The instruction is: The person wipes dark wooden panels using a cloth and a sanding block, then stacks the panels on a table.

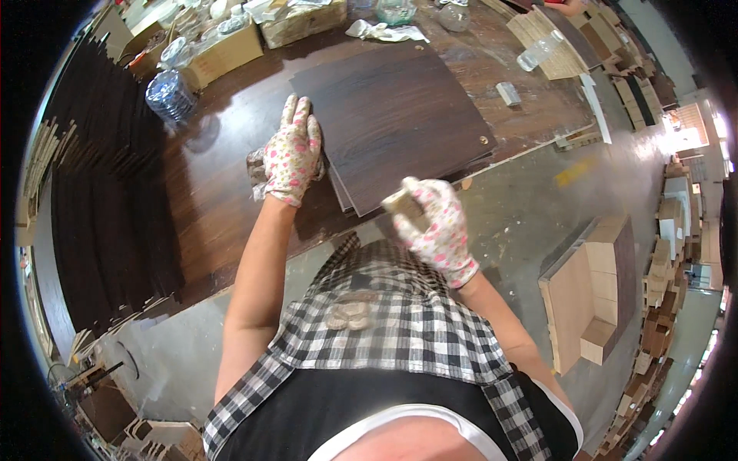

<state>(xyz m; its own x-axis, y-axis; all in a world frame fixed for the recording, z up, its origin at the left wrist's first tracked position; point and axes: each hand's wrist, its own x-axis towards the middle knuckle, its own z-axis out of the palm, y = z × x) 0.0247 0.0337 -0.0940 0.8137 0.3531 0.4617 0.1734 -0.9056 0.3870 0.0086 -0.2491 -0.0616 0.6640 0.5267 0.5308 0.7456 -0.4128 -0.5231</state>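
A stack of dark brown wood-grain boards (392, 115) lies on the table in front of me, its lower boards peeking out askew along the near edges. My left hand (292, 154), in a floral-print glove, rests at the stack's left edge with its fingers stretched out. Beside that hand sits a crumpled brown bundle (256, 170), partly hidden by it. In a matching glove, my right hand (438, 229) pinches a small tan block (402, 203) between thumb and fingers. This block is off the stack's near right corner, above my apron; its exact kind does not show.
Many dark panels (108, 192) stand packed along the left. A blue-tinted plastic jug (171, 96), an open carton (223, 58) and a white rag (387, 31) line the back. A clear bottle (540, 51) and a small pale block (508, 94) lie right. A cardboard-like box frame (565, 307) stands on the floor.
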